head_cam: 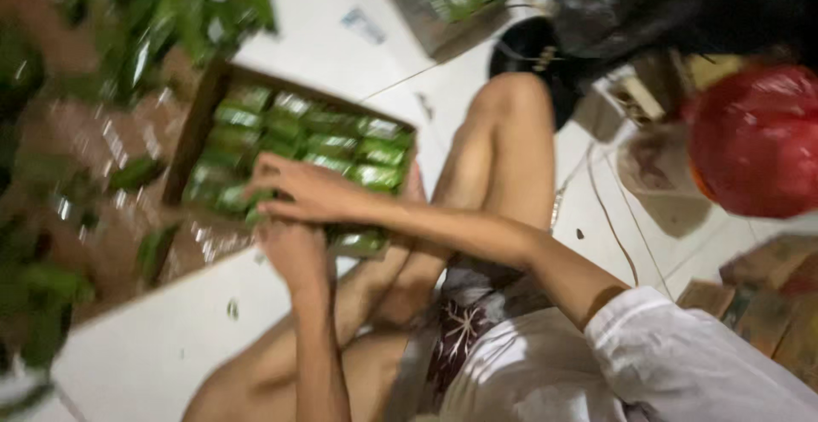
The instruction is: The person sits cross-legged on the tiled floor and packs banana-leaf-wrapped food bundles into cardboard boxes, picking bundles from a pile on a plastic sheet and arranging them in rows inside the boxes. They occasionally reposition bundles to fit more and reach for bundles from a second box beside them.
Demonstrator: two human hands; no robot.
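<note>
Both hands — right hand (307,190), left hand (292,250) — press green packets (256,209) in the cardboard box (198,124).

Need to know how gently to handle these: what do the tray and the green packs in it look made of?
Tray: probably cardboard, with matte brown, thin straight walls. Green packs: seemingly leaves or similar in clear glossy film, judging by the bright glints; blur leaves this uncertain. Both hands rest on them.

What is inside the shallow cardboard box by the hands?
The cardboard box holds rows of green wrapped packets. The right hand and left hand cover its near corner, hiding what lies beneath them.
</note>
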